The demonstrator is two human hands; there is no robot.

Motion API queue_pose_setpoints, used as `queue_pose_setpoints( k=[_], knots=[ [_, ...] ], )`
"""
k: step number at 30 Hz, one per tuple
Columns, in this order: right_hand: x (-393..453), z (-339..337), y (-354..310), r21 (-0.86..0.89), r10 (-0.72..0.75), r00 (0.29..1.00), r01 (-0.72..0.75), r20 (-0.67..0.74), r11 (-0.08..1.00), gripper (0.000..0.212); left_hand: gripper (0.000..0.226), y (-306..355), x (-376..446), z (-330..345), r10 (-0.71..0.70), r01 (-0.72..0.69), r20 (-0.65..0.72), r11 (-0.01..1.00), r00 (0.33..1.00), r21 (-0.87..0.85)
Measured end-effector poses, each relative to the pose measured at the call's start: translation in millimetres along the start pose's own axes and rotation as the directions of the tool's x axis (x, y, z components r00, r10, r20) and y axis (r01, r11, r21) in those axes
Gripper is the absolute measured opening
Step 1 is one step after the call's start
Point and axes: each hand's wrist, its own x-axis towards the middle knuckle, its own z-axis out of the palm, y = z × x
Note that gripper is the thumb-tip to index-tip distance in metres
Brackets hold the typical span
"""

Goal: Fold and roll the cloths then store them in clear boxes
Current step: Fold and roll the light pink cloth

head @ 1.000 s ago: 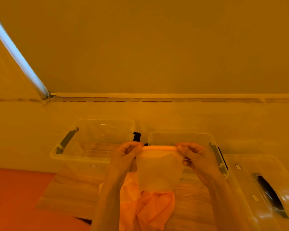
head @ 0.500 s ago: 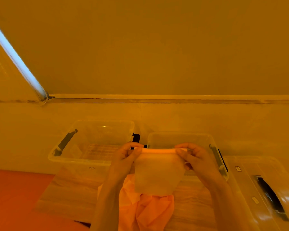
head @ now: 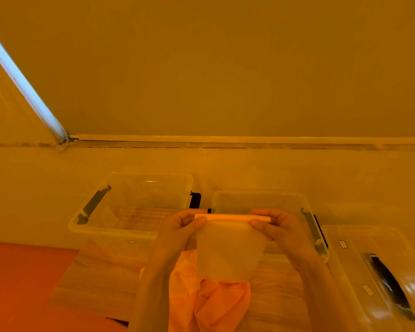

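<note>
Two hands meet at the centre of the frame: we pinch the rolled top edge of a pale cloth [head: 229, 250], our left hand [head: 181, 227] at its left end and our right hand [head: 277, 227] at its right end, fingers curled round the roll. The unrolled part hangs down over an orange cloth [head: 213, 305] on the wooden bench [head: 101, 267]. Behind the hands sit two open clear boxes [head: 134, 202], side by side; a lidded box [head: 374, 271] lies at the lower right.
</note>
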Motion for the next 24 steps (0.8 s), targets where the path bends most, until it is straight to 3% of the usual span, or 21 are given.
queue_pose_setpoints(
  k=[5,9,13,18,24],
  knots=[
    [2.7,-4.4,2.2,-0.077,-0.032,0.999,0.035,0.044,0.996,0.008,0.013,-0.2,1.1,4.0,0.083,-0.088,0.047,0.989,0.995,0.120],
    [3.7,-4.5,5.1,-0.097,-0.028,0.996,0.037,0.089,0.995,0.009,0.012,-2.4,3.4,5.0,0.080,-0.080,0.006,0.986,0.997,0.144],
    [3.9,-3.4,6.6,0.051,-0.029,0.997,0.026,0.066,0.998,0.011,0.016,-1.9,3.0,3.4,0.064,-0.062,-0.023,0.996,0.998,0.068],
    [7.0,0.7,1.7,0.312,-0.021,0.995,-0.010,0.094,0.950,0.035,0.015,-0.3,1.9,2.5,0.005,-0.010,-0.037,0.992,0.999,-0.128],
    [5.4,1.0,3.5,0.281,0.017,0.998,-0.035,0.069,0.959,0.027,0.013,-1.4,2.7,5.0,0.058,-0.059,-0.048,0.998,0.997,-0.024]
  ],
)
